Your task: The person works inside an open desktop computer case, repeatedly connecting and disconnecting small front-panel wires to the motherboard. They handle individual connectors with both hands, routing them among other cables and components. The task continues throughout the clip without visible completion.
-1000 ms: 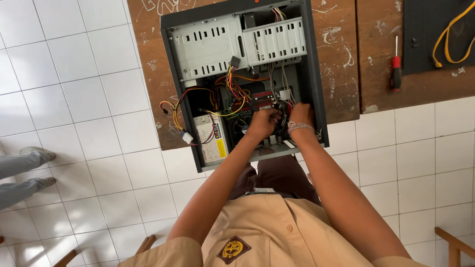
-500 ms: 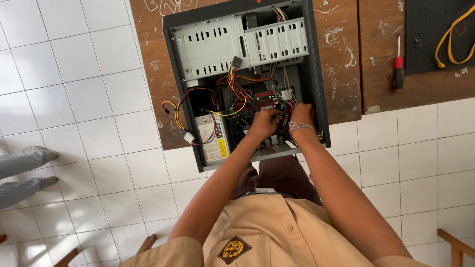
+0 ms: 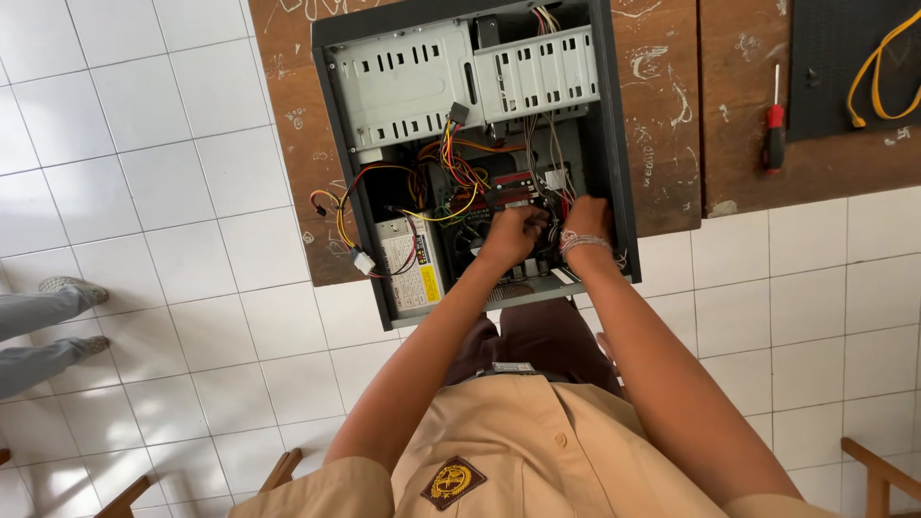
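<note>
Open computer case (image 3: 614, 115) lies on its side on a brown wooden table (image 3: 662, 86), interior facing up. Both hands are inside its lower half, over the mainboard area.

Left hand (image 3: 513, 235): fingers (image 3: 531, 219) curled inward, knuckles up, closed over something at the cooler fan (image 3: 475, 247). What they grip is hidden under the hand; cannot tell if it is a part or a cable.

Right hand (image 3: 585, 219): fingers bent downward into the case, tips out of sight among the parts. Grip state cannot be read. A bead bracelet (image 3: 578, 242) sits on this wrist.

Relative to the fingers: the two hands are just beside each other, nearly touching. The bundle of red, yellow and black wires (image 3: 451, 177) runs just beyond and left of the left fingers. The power supply (image 3: 413, 269) with its yellow label lies left of the left hand, near. The metal drive cage (image 3: 460, 82) is well beyond both sets of fingertips, at the far end of the case.

Well apart to the right of the right hand, a red-handled screwdriver (image 3: 773, 129) lies on a second table.
</note>
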